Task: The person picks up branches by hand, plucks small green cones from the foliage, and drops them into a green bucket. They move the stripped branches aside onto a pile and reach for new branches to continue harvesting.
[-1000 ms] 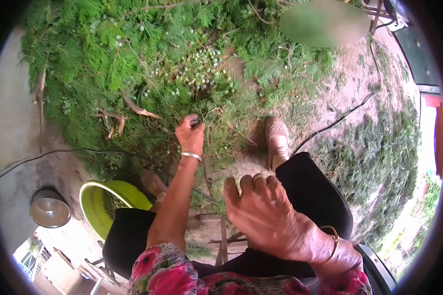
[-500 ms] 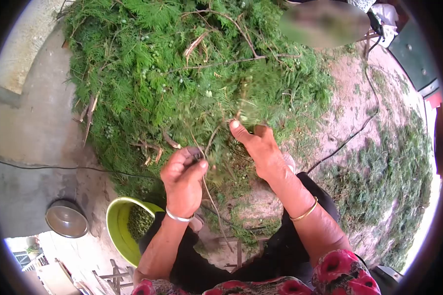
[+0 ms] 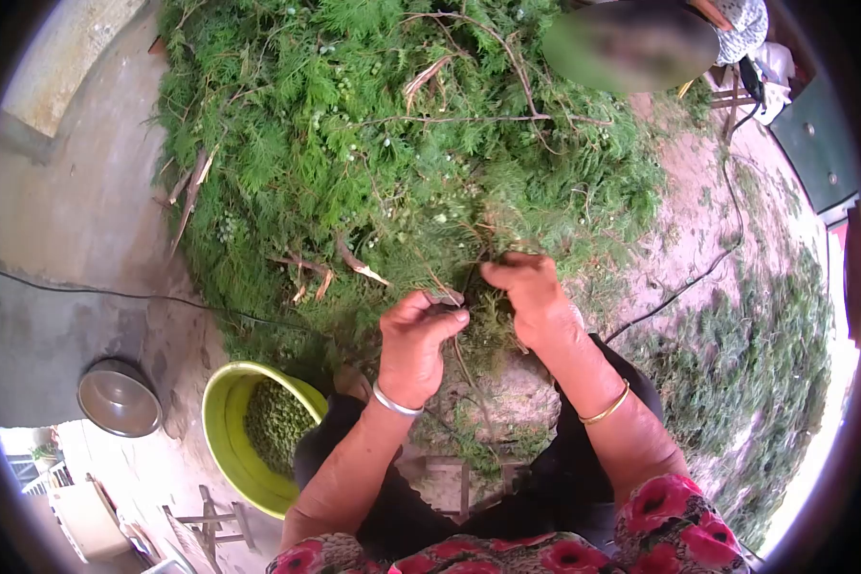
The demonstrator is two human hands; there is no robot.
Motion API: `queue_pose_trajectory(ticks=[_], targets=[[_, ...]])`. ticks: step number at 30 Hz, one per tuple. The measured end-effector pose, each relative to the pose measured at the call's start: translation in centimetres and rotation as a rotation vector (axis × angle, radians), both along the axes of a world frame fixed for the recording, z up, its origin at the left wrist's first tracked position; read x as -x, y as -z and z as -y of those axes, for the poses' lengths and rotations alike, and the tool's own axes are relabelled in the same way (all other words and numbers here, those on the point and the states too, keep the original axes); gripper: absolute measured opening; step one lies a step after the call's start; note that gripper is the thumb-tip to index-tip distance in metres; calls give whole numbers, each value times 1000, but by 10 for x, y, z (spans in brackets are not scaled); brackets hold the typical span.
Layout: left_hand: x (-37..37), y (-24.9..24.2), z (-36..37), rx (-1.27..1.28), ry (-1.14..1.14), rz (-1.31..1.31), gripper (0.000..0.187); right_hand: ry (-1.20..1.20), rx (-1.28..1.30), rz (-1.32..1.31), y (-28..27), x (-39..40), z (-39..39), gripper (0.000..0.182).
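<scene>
My left hand is closed, pinching a thin brown branch between thumb and fingers; its bare end trails down toward my knees. To the right, my right hand curls its fingers at the leafy part of the branch, a blurred green sprig. Exactly what lies inside those fingers is partly hidden. Both hands are over the near edge of a big pile of evergreen branches with small pale green cones. At lower left stands a yellow-green bucket holding many small green cones.
A metal bowl sits on the floor left of the bucket. Black cables cross the ground on both sides. Loose green clippings cover the right floor. A wooden stool is at lower left. Another person is at the upper right.
My left hand has moved right and closer to my right hand, still gripping the branch. My right hand has curled its fingers more and shifted slightly right. The view has shifted a little.
</scene>
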State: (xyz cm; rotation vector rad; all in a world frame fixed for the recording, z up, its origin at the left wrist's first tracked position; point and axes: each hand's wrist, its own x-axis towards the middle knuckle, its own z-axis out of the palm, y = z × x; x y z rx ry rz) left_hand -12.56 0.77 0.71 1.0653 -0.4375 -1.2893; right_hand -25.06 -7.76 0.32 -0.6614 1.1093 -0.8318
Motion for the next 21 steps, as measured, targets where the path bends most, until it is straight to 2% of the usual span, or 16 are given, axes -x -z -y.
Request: queue_pose_trajectory(ticks=[2, 3, 4, 5, 6, 7, 8, 9, 10, 11, 13, 15, 17, 18, 19, 21], targets=[[-11, -10, 0, 65, -9, 19, 18, 61, -24, 19, -8, 0, 1, 12], [-17, -17, 2, 131, -15, 44, 16, 60, -26, 13, -7, 0, 4, 12], [-26, -15, 3, 174, -35, 65, 16, -27, 49, -125, -6, 1, 6, 11], [-36, -16, 3, 55, -3, 316, 15, -116, 120, -261, -5, 1, 6, 10], [-40, -7, 4, 67, -40, 287, 14, -191, 144, -425, -2, -2, 8, 13], [-43, -1, 8, 86, -79, 259, 13, -196, 149, -425, -1, -3, 8, 13], [-45, 3, 8, 89, -83, 259, 13, -321, 386, -737, 0, -2, 7, 15], [-44, -11, 10, 83, -147, 137, 12, -439, 621, -1049, 2, -1, 6, 17], [-43, -18, 11, 71, -206, 14, 11, -473, 588, -1076, -4, -2, 8, 23], [-47, -6, 9, 62, -200, 13, 11, -473, 576, -1077, 0, -1, 8, 23], [-58, 10, 8, 46, -92, 583, 11, -236, 591, -860, 1, -5, 10, 22], [-43, 4, 7, 75, -116, 490, 10, -247, 555, -766, -4, -6, 9, 22], [-29, -12, 7, 46, -197, 602, 8, -305, 690, -551, -1, -7, 8, 28], [-34, -12, 2, 11, -79, 772, 10, -307, 667, -623, -24, -10, 3, 36], [-31, -13, 1, 11, -78, 771, 10, -307, 666, -625, -23, -9, 5, 36], [-22, -16, -1, 90, -69, 839, 10, -509, 442, -651, -21, -5, 11, 39]])
